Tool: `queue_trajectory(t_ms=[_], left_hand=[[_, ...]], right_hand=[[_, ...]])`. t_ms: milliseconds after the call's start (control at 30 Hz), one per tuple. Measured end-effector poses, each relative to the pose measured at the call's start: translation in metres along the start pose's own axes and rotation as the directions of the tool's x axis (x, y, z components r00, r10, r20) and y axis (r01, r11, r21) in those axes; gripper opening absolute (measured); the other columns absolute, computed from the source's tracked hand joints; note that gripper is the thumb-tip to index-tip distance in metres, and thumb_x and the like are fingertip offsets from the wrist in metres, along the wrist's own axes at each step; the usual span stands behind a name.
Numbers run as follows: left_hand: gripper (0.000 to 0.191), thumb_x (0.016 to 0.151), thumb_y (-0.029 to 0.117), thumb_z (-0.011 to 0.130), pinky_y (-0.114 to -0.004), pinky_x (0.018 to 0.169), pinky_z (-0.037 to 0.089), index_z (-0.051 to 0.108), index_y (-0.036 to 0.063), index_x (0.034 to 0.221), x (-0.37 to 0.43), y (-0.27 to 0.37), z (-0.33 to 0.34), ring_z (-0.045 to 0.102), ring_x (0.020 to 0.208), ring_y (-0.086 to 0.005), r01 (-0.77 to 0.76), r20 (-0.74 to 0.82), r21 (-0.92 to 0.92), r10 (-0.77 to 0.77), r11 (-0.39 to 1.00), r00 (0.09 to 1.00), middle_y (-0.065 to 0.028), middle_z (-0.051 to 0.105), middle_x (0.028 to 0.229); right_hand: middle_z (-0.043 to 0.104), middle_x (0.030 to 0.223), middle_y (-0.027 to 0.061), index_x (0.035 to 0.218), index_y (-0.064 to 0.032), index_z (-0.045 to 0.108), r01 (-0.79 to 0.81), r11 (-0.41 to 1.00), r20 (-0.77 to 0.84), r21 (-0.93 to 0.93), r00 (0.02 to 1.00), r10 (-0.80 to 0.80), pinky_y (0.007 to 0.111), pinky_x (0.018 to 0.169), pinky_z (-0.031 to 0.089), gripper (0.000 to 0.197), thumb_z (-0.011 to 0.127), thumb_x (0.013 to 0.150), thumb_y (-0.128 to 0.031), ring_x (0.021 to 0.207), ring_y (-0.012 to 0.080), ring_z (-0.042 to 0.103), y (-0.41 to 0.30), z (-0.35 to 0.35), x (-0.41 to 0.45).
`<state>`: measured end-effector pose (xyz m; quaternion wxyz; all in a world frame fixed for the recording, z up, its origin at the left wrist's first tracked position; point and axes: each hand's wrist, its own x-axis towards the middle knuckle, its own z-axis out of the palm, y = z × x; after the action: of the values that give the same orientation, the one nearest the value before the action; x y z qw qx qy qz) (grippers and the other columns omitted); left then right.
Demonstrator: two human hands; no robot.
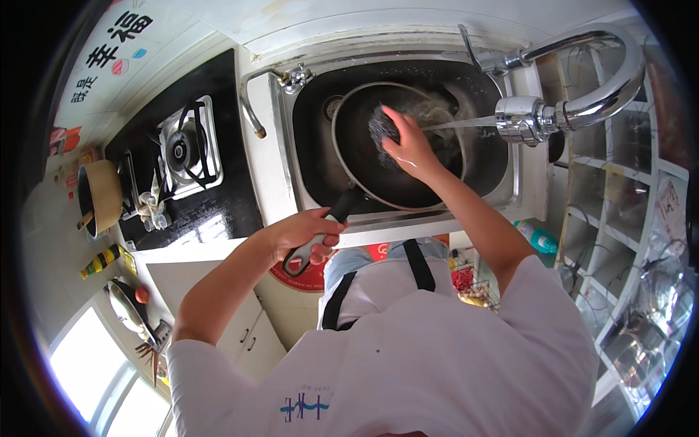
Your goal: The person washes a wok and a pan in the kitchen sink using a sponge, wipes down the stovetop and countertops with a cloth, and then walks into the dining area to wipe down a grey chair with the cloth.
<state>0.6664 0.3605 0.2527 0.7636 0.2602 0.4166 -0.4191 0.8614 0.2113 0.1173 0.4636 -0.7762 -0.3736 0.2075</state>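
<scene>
A dark frying pan (360, 147) lies in the metal sink (314, 164), its long black-and-grey handle (341, 206) reaching over the front rim. My left hand (308, 235) is closed around that handle. In my right hand (407, 142) is a dark grey scouring pad (382, 128), held over the inside of the pan. Water runs from the spout of the chrome faucet (524, 120) on the right and lands at the pan's right side, next to my right hand. Whether the pad touches the pan's bottom is hard to tell.
A smaller faucet (254, 104) stands left of the sink. Further left is a black gas stove (235, 164) with a burner (180, 150), and a light brown pot (106, 196) beyond it. White shelving (603, 164) stands at the right, with a green-capped bottle (540, 238) below the counter.
</scene>
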Motion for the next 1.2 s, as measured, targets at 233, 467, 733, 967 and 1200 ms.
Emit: queue_trajectory(t_ms=[233,467,733,967,1200], left_hand=[[0.014,0.084,0.007,0.050,-0.023,0.036,0.034,0.041,0.0056,0.095,-0.025,0.018,0.022,0.037,0.041,-0.0059,0.089,-0.231,0.161,-0.050,0.983,0.972,-0.0002,0.041,0.060],[0.015,0.084,0.008,0.052,-0.022,0.036,0.035,0.043,0.0057,0.096,-0.026,0.016,0.030,0.038,0.041,-0.0053,0.075,-0.238,0.143,-0.040,0.987,0.970,-0.0002,0.043,0.061],[0.015,0.084,0.008,0.050,-0.021,0.035,0.036,0.042,0.0055,0.096,-0.016,0.019,0.036,0.038,0.040,-0.0051,0.073,-0.192,0.151,-0.043,0.986,0.980,-0.0004,0.043,0.060],[0.014,0.085,0.007,0.049,-0.021,0.034,0.036,0.042,0.0059,0.096,-0.010,0.011,0.042,0.039,0.040,-0.0044,0.079,-0.168,0.063,-0.068,0.995,0.983,0.0004,0.044,0.059],[0.013,0.085,0.007,0.046,-0.021,0.034,0.034,0.042,0.0044,0.098,-0.009,0.000,0.042,0.038,0.040,-0.0049,0.004,-0.091,-0.059,-0.009,0.998,0.996,-0.0001,0.043,0.060]], right_hand=[[0.045,0.110,0.0128,0.128,-0.0156,0.039,0.328,0.810,-0.041,-0.487,0.917,-0.396,0.039,0.067,0.045,0.061,0.057,0.070,-0.007,0.083,0.0281,0.051,0.001,0.065,0.061],[0.042,0.123,0.0109,0.130,-0.0146,0.036,0.034,0.581,-0.051,-0.813,0.990,-0.131,0.037,0.070,0.046,0.059,0.051,0.073,-0.005,0.088,0.0284,0.052,0.071,0.025,0.055],[0.046,0.120,0.0132,0.126,-0.0135,0.039,-0.194,0.735,-0.268,-0.650,0.963,0.018,0.038,0.078,0.046,0.056,0.052,0.073,-0.003,0.089,0.0330,0.053,0.092,0.021,0.053],[0.048,0.119,0.0091,0.125,-0.0170,0.042,0.261,0.823,-0.024,-0.504,0.949,-0.315,0.037,0.078,0.047,0.055,0.051,0.072,-0.002,0.094,0.0311,0.051,0.049,0.050,0.066],[0.054,0.108,0.0086,0.121,-0.0132,0.047,0.056,0.454,-0.034,-0.889,0.982,-0.187,0.036,0.070,0.046,0.046,0.049,0.075,-0.007,0.086,0.0266,0.052,0.119,-0.015,0.030]])
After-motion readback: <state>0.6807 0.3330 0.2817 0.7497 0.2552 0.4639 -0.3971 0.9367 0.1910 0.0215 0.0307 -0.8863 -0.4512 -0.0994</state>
